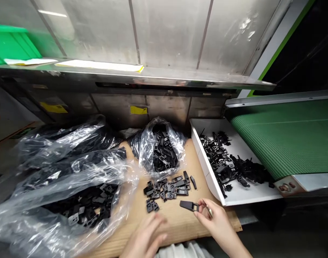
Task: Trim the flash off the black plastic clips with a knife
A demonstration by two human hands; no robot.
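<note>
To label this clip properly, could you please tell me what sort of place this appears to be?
Probably a factory sorting station: a green conveyor belt ends at a white tray of black plastic parts, with more in clear plastic bags on a tan workbench.

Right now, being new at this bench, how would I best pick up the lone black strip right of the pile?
Pinch the black strip across its long sides, coming from the right, away from the pile. It lies apart on the board, narrow and lengthwise, so fingers fit without nudging other parts. The right hand is nearest, but it holds a black part.
</note>
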